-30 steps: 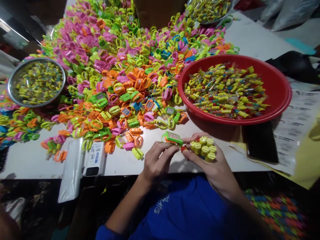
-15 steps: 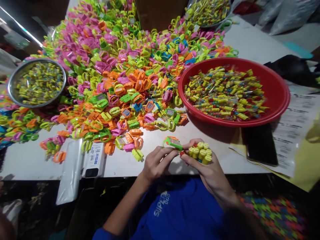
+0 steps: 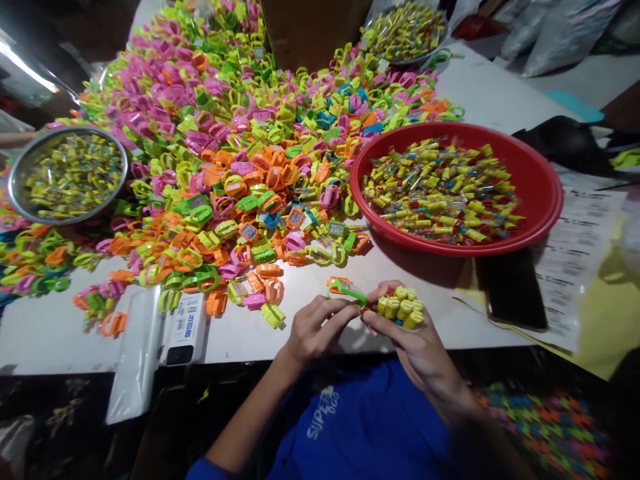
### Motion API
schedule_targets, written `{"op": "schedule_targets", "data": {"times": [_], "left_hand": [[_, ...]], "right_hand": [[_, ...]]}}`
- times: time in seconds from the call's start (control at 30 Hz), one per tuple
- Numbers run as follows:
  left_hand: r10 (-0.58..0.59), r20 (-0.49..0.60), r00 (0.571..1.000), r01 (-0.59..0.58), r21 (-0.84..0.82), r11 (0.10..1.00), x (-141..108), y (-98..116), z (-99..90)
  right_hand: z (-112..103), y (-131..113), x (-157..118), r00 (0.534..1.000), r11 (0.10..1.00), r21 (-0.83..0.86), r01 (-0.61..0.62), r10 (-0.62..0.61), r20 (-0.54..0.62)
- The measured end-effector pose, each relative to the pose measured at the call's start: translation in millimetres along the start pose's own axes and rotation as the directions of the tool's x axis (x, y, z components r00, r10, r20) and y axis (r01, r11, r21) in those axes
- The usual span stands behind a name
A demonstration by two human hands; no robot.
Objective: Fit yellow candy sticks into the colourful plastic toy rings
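Twisted edge-on since the earlier glimpse, a green plastic toy-watch band [image 3: 347,291] now sits just above the near edge of the white surface [image 3: 250,350], pinched by the left hand's [image 3: 320,330] fingers [image 3: 333,313] while the right hand's [image 3: 415,340] fingers [image 3: 385,290] curl closed around a bunch of yellow capsules [image 3: 400,307].

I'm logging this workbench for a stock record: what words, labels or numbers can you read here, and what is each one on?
"SUPER DOG": white print on the blue shirt.
The label on the white box: too small and blurred to read.
The printed paper sheet: rows of text too small to read.
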State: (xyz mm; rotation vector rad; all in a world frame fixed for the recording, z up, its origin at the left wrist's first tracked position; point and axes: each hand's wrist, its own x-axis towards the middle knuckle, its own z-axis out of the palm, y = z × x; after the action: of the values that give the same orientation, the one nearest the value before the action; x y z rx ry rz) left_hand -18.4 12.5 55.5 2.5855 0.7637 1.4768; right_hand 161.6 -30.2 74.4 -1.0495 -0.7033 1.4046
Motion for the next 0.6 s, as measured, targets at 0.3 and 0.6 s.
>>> {"op": "schedule_targets", "data": {"times": [0.3, 0.6], "left_hand": [[0.004, 0.009, 1.000, -0.004, -0.014, 1.000, -1, -2, -3.5], [-0.655, 0.169, 0.736, 0.567, -0.682, 0.461, 23, 26, 14.8]], "right_hand": [[12, -9, 1, 0.994, 0.988, 0.114, -0.105, 0.101, 0.034], [16, -24, -3, 0.994, 0.995, -0.041, 0.094, -0.096, -0.052]]}}
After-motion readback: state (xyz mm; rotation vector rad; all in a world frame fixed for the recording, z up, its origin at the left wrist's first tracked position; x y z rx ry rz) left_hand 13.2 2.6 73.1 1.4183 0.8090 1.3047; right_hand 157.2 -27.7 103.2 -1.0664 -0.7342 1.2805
